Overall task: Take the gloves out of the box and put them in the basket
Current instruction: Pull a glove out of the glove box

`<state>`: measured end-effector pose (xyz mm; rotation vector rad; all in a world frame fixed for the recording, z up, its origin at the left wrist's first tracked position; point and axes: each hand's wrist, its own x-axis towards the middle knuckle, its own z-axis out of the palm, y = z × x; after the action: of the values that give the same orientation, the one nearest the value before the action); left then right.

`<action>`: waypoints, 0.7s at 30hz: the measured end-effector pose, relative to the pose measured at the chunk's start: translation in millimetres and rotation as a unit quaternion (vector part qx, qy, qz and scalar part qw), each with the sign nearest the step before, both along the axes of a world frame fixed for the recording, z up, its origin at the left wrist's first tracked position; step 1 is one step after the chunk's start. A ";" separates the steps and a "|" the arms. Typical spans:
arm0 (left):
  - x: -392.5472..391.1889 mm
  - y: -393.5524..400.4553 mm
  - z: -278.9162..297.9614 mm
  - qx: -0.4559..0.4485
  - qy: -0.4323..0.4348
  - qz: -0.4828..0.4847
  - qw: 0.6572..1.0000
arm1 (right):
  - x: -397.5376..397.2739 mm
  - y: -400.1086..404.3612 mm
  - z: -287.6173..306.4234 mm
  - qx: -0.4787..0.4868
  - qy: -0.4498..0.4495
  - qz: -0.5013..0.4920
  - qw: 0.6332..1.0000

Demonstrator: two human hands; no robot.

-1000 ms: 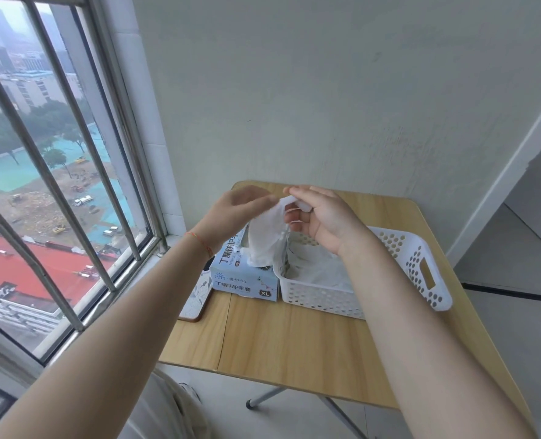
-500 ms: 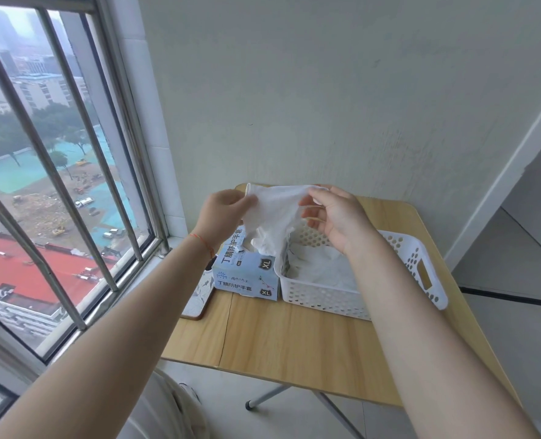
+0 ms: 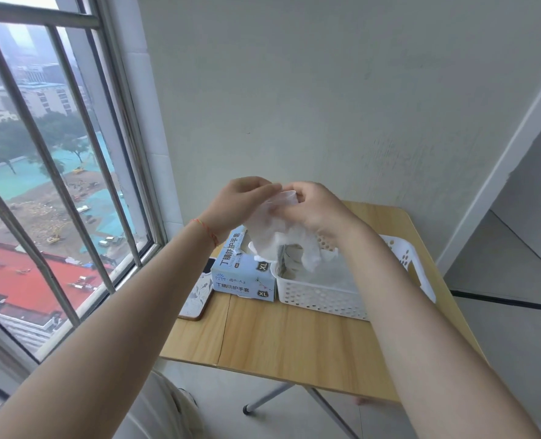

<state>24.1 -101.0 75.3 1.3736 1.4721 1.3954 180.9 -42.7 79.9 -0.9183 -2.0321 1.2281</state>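
1. I am holding one white glove (image 3: 273, 228) up at the centre of the frame; my left hand (image 3: 239, 205) and my right hand (image 3: 313, 207) are both pinching its top edge, fingertips nearly meeting.
2. The glove is hanging down over one pale blue glove box (image 3: 242, 274) and the left end of one white perforated basket (image 3: 323, 296).
3. The box is sitting just left of the basket, touching it, with another glove poking from its opening.
4. More white gloves are lying inside the basket; I cannot tell how many.
5. One phone (image 3: 199, 293) is lying left of the box, at the desk edge.
6. The wooden desk (image 3: 288, 340) is standing on metal legs against a plain pale wall.
7. A barred window (image 3: 57, 185) is filling the left of the frame, looking over red roofs and a building site.
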 end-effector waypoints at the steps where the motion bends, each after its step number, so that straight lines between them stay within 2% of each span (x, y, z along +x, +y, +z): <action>1: -0.9 0.4 -2.3 -0.002 -0.046 -0.003 0.999 | 1.7 1.0 1.1 -0.005 0.013 -0.019 1.000; 3: -3.5 -0.8 -8.0 -0.013 -0.101 -0.032 0.994 | 6.8 2.0 2.6 -0.028 0.060 -0.045 0.997; 7: -8.1 -5.1 -25.1 -0.054 -0.066 -0.146 0.986 | 11.2 0.9 10.0 -0.110 0.209 -0.054 0.970; 11: -10.5 -4.8 -29.6 -0.077 -0.103 -0.113 0.985 | 15.8 -0.6 18.6 -0.136 0.259 -0.065 0.954; 14: -17.6 -6.3 -23.5 -0.044 -0.160 -0.058 0.984 | 21.6 -1.5 21.4 -0.147 0.238 -0.049 0.959; 19: -29.2 -10.1 -9.0 -0.015 -0.075 -0.076 0.994 | 29.5 -6.2 15.3 -0.205 0.075 0.072 0.973; 21: -28.8 -10.9 -1.5 -0.019 -0.051 -0.106 0.993 | 26.0 -7.4 9.5 -0.234 0.062 0.089 0.966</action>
<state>-4.7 -111.9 73.8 1.3696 1.2423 1.2776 206.8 -50.1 89.4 -0.8499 -1.7843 1.8684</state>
